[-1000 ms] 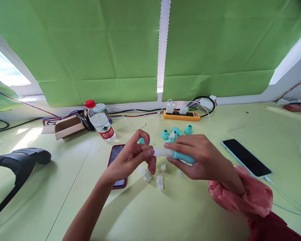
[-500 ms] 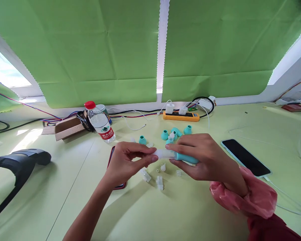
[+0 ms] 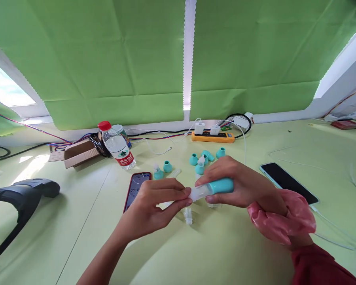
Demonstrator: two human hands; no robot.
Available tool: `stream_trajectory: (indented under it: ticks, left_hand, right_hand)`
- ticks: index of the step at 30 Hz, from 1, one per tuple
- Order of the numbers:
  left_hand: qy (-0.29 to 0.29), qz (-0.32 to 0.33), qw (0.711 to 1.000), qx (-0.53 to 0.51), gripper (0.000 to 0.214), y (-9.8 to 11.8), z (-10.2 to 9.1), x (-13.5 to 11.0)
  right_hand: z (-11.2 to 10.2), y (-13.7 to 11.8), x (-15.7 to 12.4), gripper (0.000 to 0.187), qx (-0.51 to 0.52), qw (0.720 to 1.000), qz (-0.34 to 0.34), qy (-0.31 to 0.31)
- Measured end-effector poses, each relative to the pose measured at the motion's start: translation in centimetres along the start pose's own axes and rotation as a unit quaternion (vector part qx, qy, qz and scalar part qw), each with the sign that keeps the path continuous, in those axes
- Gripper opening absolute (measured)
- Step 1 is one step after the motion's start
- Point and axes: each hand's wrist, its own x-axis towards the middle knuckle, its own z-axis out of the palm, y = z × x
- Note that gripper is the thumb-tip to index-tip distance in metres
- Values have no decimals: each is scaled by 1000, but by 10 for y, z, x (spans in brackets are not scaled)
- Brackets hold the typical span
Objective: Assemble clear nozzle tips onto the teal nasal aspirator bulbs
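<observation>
Between my two hands is a small tube-shaped assembly, a clear plastic tube (image 3: 201,192) joined to a teal cylinder (image 3: 223,185). My left hand (image 3: 157,206) pinches the whitish left end of the clear tube between thumb and fingertips. On the other side, my right hand (image 3: 240,180) wraps its fingers and thumb around the teal cylinder. Below the hands lies a clear plastic piece (image 3: 188,216). Beyond them stand several teal cone-shaped parts, among them one with a white top (image 3: 158,173), an open one (image 3: 167,166) and another white-topped one (image 3: 199,166).
A phone showing digits (image 3: 136,186) lies left of the hands; another phone (image 3: 287,182) charges at the right. Further back are a water bottle (image 3: 118,148), a cardboard box (image 3: 81,153) and an orange power strip (image 3: 213,137). A black curved object (image 3: 23,194) stands far left.
The assembly has tilted, with its teal end now higher than its clear end. My left hand has shifted slightly down and right, and more of the left phone shows.
</observation>
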Motion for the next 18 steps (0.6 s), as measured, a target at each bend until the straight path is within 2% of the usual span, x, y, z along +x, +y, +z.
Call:
stream_trajectory:
  ticks: [3,6,11,14,18]
  left_hand:
    - [10,28,999,45,18,4,0,-3]
    - [55,67,990,108,21,5,0,-5]
    - [116,110,969,189,19,1,-4,-3]
    - [115,111,969,189,16,-1,-9,0]
    - [102,81,980,154,12,2,-15,0]
  right_hand:
    - [4,9,3,21,59,998,-7,3]
    - [11,19,6,24,100,995,-2,7]
    - [26,21,14,25,171,983,43,57]
    - [34,19,18,24,259,958,105,66]
    - [42,19,21,23,383,915,126,10]
